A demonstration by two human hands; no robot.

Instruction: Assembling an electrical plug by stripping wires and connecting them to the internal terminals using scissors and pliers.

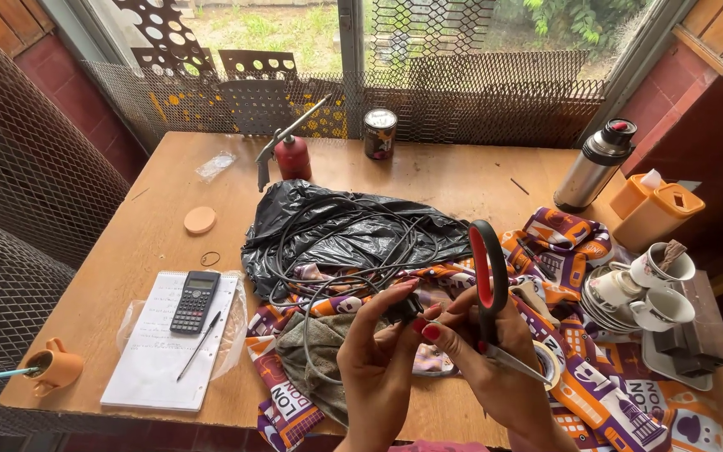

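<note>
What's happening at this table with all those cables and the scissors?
A person sits at a wooden table, seen from their own head. Their left hand pinches a small dark piece at the end of a black cable, and their right hand holds red-handled scissors beside it. The cable tangle lies on a black plastic bag and a patterned cloth. A calculator rests on a notepad to the left.

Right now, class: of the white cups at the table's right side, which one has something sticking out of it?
The rear cup, farthest from the person. A brownish item pokes from its mouth, while the front cup and the cup on the stacked saucers show nothing inside.
</note>
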